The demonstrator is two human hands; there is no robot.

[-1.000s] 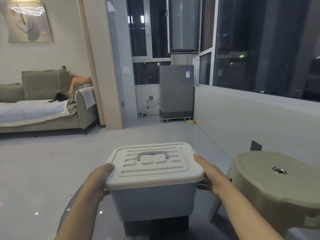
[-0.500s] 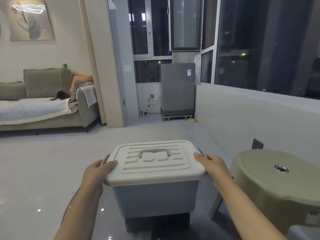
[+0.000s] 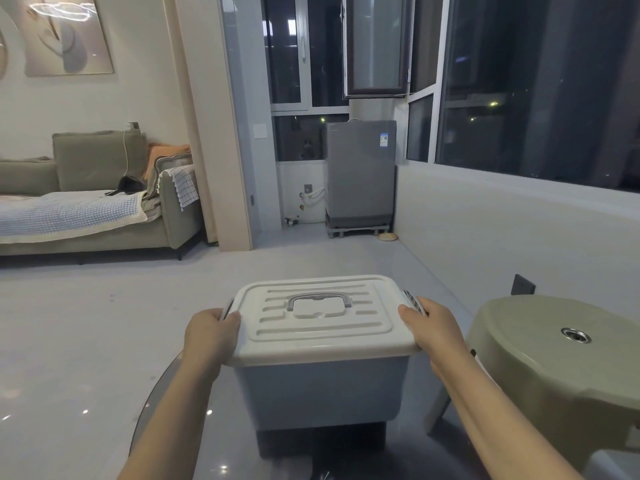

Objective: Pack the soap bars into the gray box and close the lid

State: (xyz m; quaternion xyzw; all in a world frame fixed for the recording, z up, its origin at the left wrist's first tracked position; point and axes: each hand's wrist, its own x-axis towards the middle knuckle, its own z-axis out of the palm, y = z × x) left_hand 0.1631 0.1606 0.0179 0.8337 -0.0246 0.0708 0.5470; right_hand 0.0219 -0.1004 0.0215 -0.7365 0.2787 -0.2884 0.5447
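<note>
The gray box (image 3: pixel 320 393) stands on a dark glass table (image 3: pixel 194 441) right in front of me. Its white lid (image 3: pixel 322 327) lies flat on top, with a gray handle (image 3: pixel 318 299) folded down in the middle. My left hand (image 3: pixel 211 336) grips the lid's left edge, over the side latch. My right hand (image 3: pixel 433 327) grips the right edge, its fingers on the gray ribbed latch (image 3: pixel 412 301). No soap bars show; the inside of the box is hidden by the lid.
An olive plastic stool (image 3: pixel 561 362) stands close on the right, almost touching my right forearm. Beyond the table lies pale floor, a sofa (image 3: pixel 104 209) at far left, and a gray appliance (image 3: pixel 360 178) by the windows.
Both hands have slid up from the sides of the box onto the lid's edges and the latches. The view has tilted slightly; the box has stayed where it was.
</note>
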